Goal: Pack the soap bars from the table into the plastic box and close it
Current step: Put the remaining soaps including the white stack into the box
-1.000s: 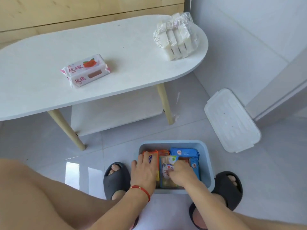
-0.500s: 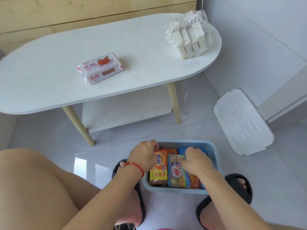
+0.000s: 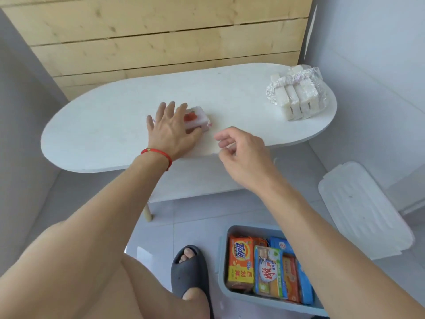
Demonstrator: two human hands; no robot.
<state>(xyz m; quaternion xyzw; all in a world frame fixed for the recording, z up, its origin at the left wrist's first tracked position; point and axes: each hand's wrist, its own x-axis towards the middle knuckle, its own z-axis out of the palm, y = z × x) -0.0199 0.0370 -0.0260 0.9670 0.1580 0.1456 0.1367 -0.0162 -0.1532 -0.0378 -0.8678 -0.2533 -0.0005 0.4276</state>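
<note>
A pink-and-white wrapped soap bar (image 3: 196, 118) lies on the white oval table (image 3: 103, 139). My left hand (image 3: 171, 130) rests over it with fingers spread, thumb at its near side. My right hand (image 3: 241, 153) hovers just right of it above the table's front edge, fingers loosely curled and holding nothing. A clear-wrapped pack of white soap bars (image 3: 299, 97) stands at the table's right end. The blue-grey plastic box (image 3: 224, 272) sits on the floor at the bottom right, holding several wrapped soap bars (image 3: 266, 270). Its white lid (image 3: 361, 210) lies on the floor to the right.
A wooden plank wall stands behind the table and a white wall to the right. My bare knee fills the lower left, and a foot in a dark slipper (image 3: 190, 270) is beside the box. A lower shelf sits under the table.
Both hands have left the box and risen to the table. My left hand has landed on the pink soap bar. The view has tilted up.
</note>
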